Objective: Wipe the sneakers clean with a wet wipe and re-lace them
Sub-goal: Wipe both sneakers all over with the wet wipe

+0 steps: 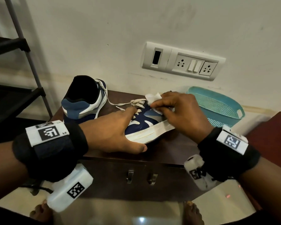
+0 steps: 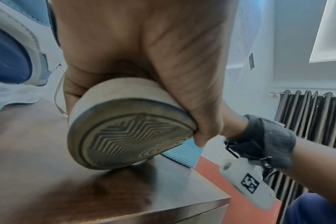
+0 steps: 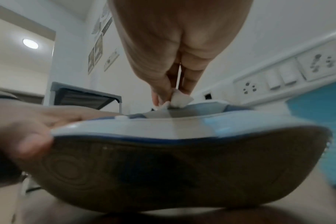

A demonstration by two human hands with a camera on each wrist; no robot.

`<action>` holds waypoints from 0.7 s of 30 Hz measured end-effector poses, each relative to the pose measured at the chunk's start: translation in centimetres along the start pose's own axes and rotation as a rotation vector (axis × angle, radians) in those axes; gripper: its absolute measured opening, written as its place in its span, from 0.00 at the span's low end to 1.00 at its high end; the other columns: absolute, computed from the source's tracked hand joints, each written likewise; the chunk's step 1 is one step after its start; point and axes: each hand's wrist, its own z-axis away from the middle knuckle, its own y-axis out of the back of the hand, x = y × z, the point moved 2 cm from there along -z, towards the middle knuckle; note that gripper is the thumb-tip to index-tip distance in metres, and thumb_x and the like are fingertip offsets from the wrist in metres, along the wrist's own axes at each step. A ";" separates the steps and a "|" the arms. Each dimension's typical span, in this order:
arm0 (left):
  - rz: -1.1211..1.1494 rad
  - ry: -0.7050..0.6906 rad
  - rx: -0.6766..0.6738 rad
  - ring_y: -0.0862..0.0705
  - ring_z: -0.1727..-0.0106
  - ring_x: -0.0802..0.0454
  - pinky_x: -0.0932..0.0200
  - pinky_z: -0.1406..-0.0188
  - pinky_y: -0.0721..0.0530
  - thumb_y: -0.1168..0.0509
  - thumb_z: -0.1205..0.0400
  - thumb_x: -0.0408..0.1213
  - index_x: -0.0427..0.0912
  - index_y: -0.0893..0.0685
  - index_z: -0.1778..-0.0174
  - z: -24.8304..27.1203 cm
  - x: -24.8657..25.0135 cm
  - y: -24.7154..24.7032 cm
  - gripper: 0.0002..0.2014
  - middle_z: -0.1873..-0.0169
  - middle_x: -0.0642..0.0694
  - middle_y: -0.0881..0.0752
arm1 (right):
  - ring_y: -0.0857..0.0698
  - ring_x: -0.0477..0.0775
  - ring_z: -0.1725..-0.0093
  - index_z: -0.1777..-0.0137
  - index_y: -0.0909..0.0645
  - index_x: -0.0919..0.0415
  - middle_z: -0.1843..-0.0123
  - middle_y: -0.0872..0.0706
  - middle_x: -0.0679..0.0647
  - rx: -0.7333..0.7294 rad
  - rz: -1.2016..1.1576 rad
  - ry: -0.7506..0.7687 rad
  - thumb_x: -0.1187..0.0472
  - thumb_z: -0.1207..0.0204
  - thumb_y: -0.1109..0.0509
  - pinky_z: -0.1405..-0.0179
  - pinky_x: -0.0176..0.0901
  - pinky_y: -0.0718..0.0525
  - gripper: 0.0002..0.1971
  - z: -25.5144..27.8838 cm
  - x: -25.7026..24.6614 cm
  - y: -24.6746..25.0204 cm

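While left hand [image 1: 113, 127] grips tilted sneaker [image 1: 143, 125], right hand [image 1: 182, 111] presses wipe [image 1: 152, 98]

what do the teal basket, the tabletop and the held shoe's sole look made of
Basket: likely moulded plastic, perforated mesh walls, slight sheen.
Tabletop: dark wood or wood-look laminate, smooth, faint grain.
Sole: probably rubber, matte, zigzag tread, grimy.

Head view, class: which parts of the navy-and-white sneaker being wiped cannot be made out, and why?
- Toe of the navy-and-white tilted sneaker: covered by the left hand.
- Its heel: behind the right hand and white wet wipe.
- Its sole: faces away in the head view; blurred in the right wrist view.
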 end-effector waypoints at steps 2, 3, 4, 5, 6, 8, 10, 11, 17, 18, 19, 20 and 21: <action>0.003 0.013 0.005 0.19 0.44 0.60 0.69 0.51 0.24 0.25 0.31 0.68 0.54 0.36 0.25 0.0 0.0 0.0 0.45 0.36 0.58 0.20 | 0.10 0.52 0.51 0.47 0.06 0.56 0.52 0.07 0.50 0.074 0.040 -0.095 0.70 0.23 0.25 0.47 0.42 0.15 0.11 -0.7 2.5 0.8; 0.008 0.017 0.006 0.19 0.46 0.60 0.71 0.55 0.25 0.25 0.31 0.68 0.54 0.36 0.27 0.0 -0.1 0.0 0.43 0.38 0.58 0.19 | 0.10 0.54 0.51 0.48 0.06 0.57 0.52 0.07 0.51 0.106 0.049 -0.159 0.70 0.23 0.25 0.46 0.41 0.16 0.11 -0.9 3.7 1.1; 0.009 0.017 0.006 0.19 0.46 0.60 0.72 0.57 0.25 0.25 0.31 0.68 0.54 0.35 0.28 0.0 -0.1 0.0 0.42 0.39 0.58 0.19 | 0.10 0.54 0.50 0.48 0.06 0.58 0.52 0.07 0.51 0.134 0.046 -0.210 0.71 0.23 0.25 0.47 0.37 0.17 0.11 -0.9 4.5 1.4; 0.008 0.015 0.007 0.19 0.46 0.60 0.72 0.57 0.25 0.25 0.31 0.68 0.54 0.35 0.28 0.0 -0.1 0.1 0.42 0.39 0.58 0.19 | 0.10 0.52 0.51 0.48 0.06 0.58 0.53 0.08 0.50 0.157 0.038 -0.236 0.71 0.23 0.25 0.48 0.29 0.19 0.11 -0.7 4.7 1.3; 0.007 0.013 0.007 0.19 0.46 0.60 0.71 0.56 0.25 0.25 0.31 0.69 0.54 0.35 0.28 -0.1 0.0 0.1 0.42 0.39 0.58 0.19 | 0.11 0.47 0.53 0.48 0.06 0.57 0.55 0.09 0.47 0.166 0.027 -0.236 0.71 0.23 0.25 0.51 0.22 0.23 0.11 -0.4 4.4 1.1; 0.024 0.018 0.003 0.18 0.45 0.62 0.66 0.50 0.20 0.25 0.31 0.68 0.54 0.34 0.28 -0.1 0.0 0.2 0.42 0.38 0.59 0.19 | 0.15 0.38 0.58 0.48 0.06 0.56 0.58 0.13 0.42 0.125 -0.013 -0.168 0.70 0.23 0.24 0.54 0.17 0.27 0.10 0.4 2.7 0.3; 0.037 0.022 0.001 0.17 0.44 0.62 0.62 0.44 0.18 0.25 0.31 0.68 0.54 0.34 0.28 -0.2 -0.1 0.2 0.41 0.37 0.59 0.18 | 0.15 0.37 0.56 0.46 0.06 0.55 0.57 0.12 0.42 0.065 -0.069 -0.078 0.68 0.22 0.24 0.53 0.19 0.25 0.11 1.0 1.4 -0.1; 0.036 0.021 0.002 0.17 0.43 0.61 0.61 0.43 0.17 0.24 0.31 0.68 0.54 0.34 0.28 -0.2 -0.1 0.2 0.42 0.37 0.59 0.18 | 0.15 0.35 0.55 0.45 0.06 0.54 0.56 0.11 0.43 0.055 -0.080 -0.060 0.68 0.22 0.24 0.53 0.20 0.24 0.11 1.0 1.4 0.0; 0.032 0.019 0.015 0.18 0.45 0.64 0.67 0.50 0.21 0.25 0.31 0.68 0.55 0.34 0.29 -0.2 0.0 0.3 0.40 0.38 0.61 0.19 | 0.10 0.46 0.52 0.48 0.06 0.56 0.52 0.06 0.50 0.124 0.016 -0.344 0.69 0.22 0.25 0.42 0.39 0.14 0.10 -0.1 6.6 1.3; 0.031 0.015 0.015 0.18 0.46 0.64 0.68 0.50 0.21 0.25 0.31 0.68 0.55 0.34 0.29 -0.1 0.0 0.2 0.40 0.39 0.61 0.19 | 0.10 0.46 0.52 0.48 0.06 0.56 0.51 0.06 0.51 0.131 0.001 -0.382 0.69 0.22 0.25 0.43 0.33 0.14 0.10 -0.1 6.7 1.2; 0.027 0.010 0.015 0.19 0.46 0.64 0.69 0.51 0.22 0.25 0.31 0.68 0.56 0.34 0.30 -0.1 0.0 0.2 0.40 0.39 0.62 0.20 | 0.11 0.44 0.53 0.48 0.06 0.56 0.51 0.06 0.51 0.147 -0.026 -0.394 0.68 0.22 0.25 0.46 0.27 0.16 0.10 0.0 6.3 1.2; 0.025 0.007 0.014 0.19 0.47 0.65 0.71 0.52 0.23 0.25 0.31 0.68 0.56 0.34 0.30 -0.1 0.0 0.2 0.40 0.39 0.62 0.20 | 0.11 0.41 0.55 0.49 0.06 0.56 0.52 0.06 0.50 0.167 -0.065 -0.379 0.68 0.22 0.25 0.49 0.23 0.17 0.09 0.1 5.6 1.0; 0.027 0.006 0.015 0.19 0.47 0.65 0.72 0.52 0.23 0.25 0.31 0.68 0.56 0.34 0.29 -0.1 -0.1 0.2 0.40 0.39 0.62 0.20 | 0.11 0.40 0.55 0.49 0.06 0.55 0.53 0.06 0.48 0.173 -0.115 -0.348 0.68 0.22 0.24 0.50 0.24 0.17 0.09 0.3 4.5 0.9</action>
